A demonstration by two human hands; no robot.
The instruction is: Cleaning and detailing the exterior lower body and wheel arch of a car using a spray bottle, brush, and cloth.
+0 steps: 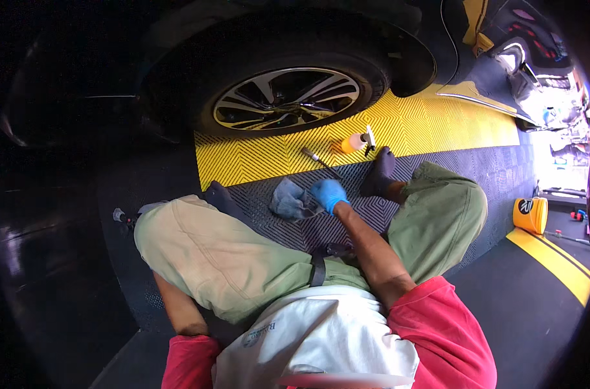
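Observation:
My right hand [329, 194], in a blue glove, is closed on the edge of a bunched grey-blue cloth [290, 199], between my feet. Just beyond the glove, a detailing brush [316, 158] with a dark handle lies across the seam of the yellow and dark floor tiles. A spray bottle [354, 143] with orange liquid and a white trigger head lies on the yellow tiles. Ahead is a car wheel with a two-tone alloy rim [287, 97] and black tire [367, 73]. My left forearm passes behind my left knee, which hides the hand.
A small, partly clear object with a red part [124, 218] shows beside my left knee. Dark car bodywork [56, 121] rises at left. A yellow container [530, 215] stands at right near a hose [569, 238]. Another vehicle's glossy bodywork [513, 92] is at upper right.

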